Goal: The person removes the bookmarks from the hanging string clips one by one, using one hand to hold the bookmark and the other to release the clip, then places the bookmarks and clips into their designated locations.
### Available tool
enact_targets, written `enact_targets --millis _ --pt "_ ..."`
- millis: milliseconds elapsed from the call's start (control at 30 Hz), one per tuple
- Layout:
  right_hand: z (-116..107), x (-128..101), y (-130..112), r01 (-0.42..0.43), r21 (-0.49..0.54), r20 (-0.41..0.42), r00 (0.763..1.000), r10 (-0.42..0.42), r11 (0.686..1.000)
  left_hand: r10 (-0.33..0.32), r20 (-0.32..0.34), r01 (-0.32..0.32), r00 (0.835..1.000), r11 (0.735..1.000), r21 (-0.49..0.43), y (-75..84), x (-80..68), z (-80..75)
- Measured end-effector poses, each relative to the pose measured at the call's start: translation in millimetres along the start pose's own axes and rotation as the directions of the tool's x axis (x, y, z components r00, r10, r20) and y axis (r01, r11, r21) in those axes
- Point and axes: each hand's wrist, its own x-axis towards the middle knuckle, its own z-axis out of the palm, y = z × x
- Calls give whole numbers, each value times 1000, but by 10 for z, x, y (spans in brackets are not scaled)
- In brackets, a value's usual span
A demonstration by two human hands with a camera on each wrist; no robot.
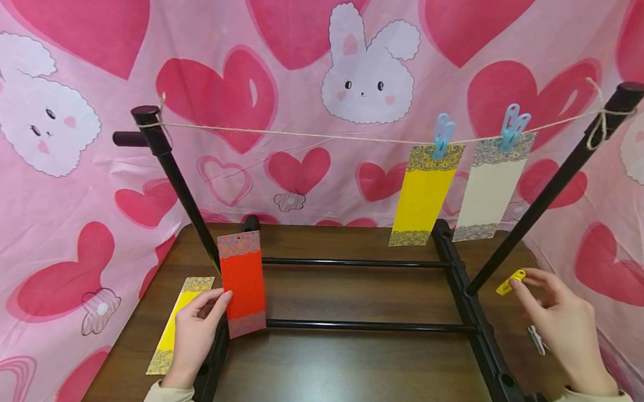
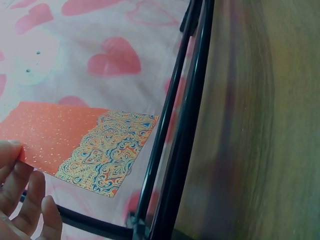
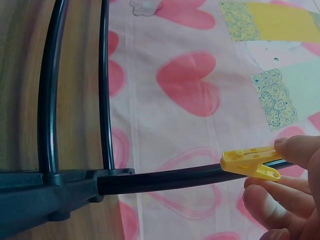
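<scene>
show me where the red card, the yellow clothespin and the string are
red card (image 1: pixel 242 282): head view, on its plain red middle, held by the left hand (image 1: pixel 194 334).
yellow clothespin (image 1: pixel 511 282): head view, on its body, pinched by the right hand (image 1: pixel 560 326).
string (image 1: pixel 304 135): head view, on the bare span between the posts.

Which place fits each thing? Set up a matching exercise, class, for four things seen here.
Things:
1. red paper strip
2. small yellow plastic clip
3. cream paper strip
4. yellow paper strip with patterned ends

Places:
A. flat on the brown wooden table
B. pinched in the right hand
C. hanging from the twine line
D. held by the left hand

Pairs: 1-D, 2-B, 3-C, 4-A
</scene>
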Motion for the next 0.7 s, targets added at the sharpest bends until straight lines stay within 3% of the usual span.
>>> enact_targets --millis 400,700 --pt "-11 -22 43 -15 7 0 1000 15 1000 21 -90 -19 996 1000 23 -10 31 -140" --pt "9 -7 80 -12 -2 -2 1000 12 1000 42 -108 -34 993 996 79 -21 39 -291"
